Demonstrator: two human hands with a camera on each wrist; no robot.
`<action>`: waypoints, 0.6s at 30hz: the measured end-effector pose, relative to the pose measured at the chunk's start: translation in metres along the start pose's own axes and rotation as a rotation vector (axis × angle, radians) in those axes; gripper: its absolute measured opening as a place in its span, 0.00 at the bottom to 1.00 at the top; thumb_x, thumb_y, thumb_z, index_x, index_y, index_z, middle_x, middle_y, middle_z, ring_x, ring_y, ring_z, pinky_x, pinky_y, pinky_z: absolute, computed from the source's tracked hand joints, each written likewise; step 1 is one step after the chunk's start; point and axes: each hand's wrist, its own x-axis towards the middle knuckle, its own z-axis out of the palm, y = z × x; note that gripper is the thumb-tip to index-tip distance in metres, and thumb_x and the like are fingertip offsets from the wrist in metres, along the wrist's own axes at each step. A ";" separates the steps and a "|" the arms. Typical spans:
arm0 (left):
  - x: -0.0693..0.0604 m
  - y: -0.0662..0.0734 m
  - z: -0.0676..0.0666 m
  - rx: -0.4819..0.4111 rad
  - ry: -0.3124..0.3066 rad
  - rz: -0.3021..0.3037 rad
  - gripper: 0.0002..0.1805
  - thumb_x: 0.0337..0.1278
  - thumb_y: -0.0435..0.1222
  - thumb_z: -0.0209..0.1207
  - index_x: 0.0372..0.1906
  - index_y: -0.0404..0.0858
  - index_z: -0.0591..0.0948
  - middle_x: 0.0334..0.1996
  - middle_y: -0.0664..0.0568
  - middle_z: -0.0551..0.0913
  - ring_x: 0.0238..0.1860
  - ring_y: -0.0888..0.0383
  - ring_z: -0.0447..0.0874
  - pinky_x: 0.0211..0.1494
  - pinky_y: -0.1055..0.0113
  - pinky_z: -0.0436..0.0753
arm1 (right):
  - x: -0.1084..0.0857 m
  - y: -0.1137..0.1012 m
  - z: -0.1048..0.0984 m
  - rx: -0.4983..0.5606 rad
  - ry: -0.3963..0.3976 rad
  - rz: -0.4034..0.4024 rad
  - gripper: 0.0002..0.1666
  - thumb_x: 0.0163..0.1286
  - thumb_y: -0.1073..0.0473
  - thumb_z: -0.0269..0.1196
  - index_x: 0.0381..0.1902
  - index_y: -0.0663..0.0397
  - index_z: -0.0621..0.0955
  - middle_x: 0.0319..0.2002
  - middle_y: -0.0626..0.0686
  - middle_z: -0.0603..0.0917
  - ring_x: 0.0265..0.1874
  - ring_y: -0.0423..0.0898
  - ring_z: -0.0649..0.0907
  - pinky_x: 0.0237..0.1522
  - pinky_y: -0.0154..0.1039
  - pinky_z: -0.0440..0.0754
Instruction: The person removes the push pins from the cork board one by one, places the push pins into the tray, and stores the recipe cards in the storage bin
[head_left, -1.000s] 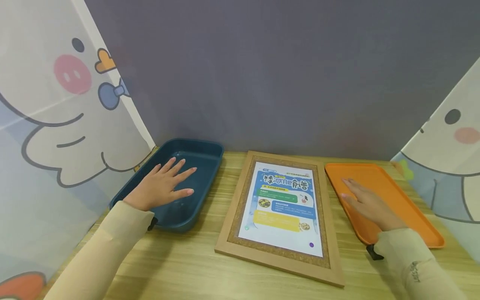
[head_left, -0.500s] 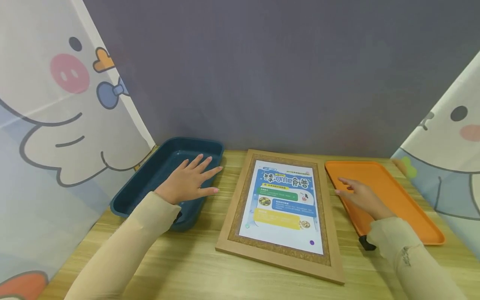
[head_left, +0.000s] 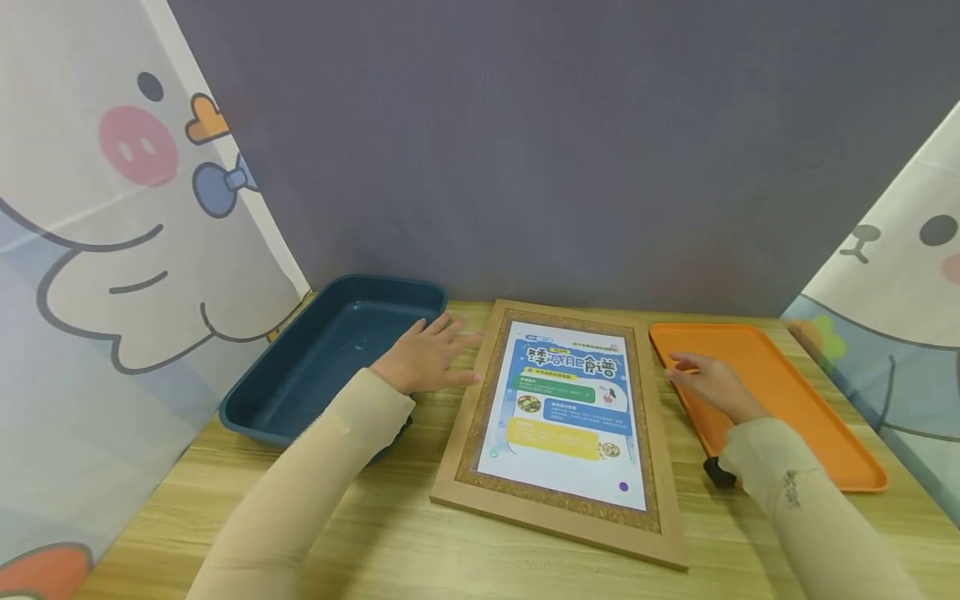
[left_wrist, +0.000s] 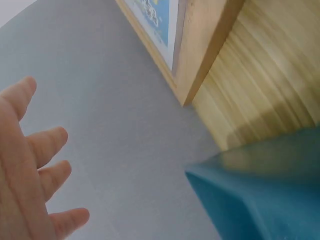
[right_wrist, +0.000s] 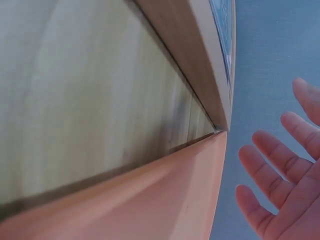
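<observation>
A wood-framed cork board (head_left: 555, 521) lies on the table, bearing a printed sheet (head_left: 562, 417) with blue, green and yellow panels and a purple pin at its lower right. My left hand (head_left: 423, 358), fingers spread, hovers between the blue tray's right edge and the board's left edge, holding nothing. My right hand (head_left: 712, 387) hovers over the left edge of the orange tray (head_left: 780, 392), beside the board. In the right wrist view its fingers (right_wrist: 270, 172) are loosely extended with nothing in them. In the left wrist view the fingers (left_wrist: 52, 180) are apart from the board.
A deep dark-blue tray (head_left: 300, 392) stands on the left of the wooden table (head_left: 420, 550). A grey partition (head_left: 540, 150) rises behind. Panels printed with cartoon animals (head_left: 135, 275) flank both sides.
My left hand has moved right, from above the blue tray to the board's left edge. My right hand has shifted slightly left toward the board. The trays and board stay put.
</observation>
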 end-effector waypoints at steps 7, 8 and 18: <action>0.028 0.016 0.014 0.001 -0.082 -0.012 0.43 0.59 0.65 0.50 0.76 0.54 0.53 0.76 0.47 0.49 0.74 0.43 0.43 0.71 0.41 0.50 | 0.010 -0.003 -0.001 0.011 -0.009 0.028 0.33 0.74 0.51 0.55 0.63 0.74 0.68 0.53 0.74 0.75 0.50 0.69 0.76 0.50 0.63 0.74; 0.032 0.019 0.016 0.013 -0.092 0.000 0.44 0.60 0.65 0.50 0.76 0.55 0.52 0.76 0.47 0.49 0.74 0.43 0.44 0.71 0.41 0.51 | 0.012 -0.005 -0.001 0.014 -0.013 0.031 0.32 0.74 0.51 0.55 0.64 0.74 0.68 0.53 0.74 0.75 0.50 0.69 0.76 0.50 0.63 0.73; 0.056 0.035 0.036 0.113 -0.183 0.044 0.42 0.60 0.67 0.45 0.77 0.57 0.51 0.75 0.45 0.49 0.74 0.41 0.46 0.70 0.43 0.56 | 0.033 -0.017 0.007 0.062 -0.035 0.067 0.30 0.73 0.56 0.56 0.63 0.74 0.69 0.57 0.74 0.73 0.56 0.69 0.72 0.58 0.62 0.69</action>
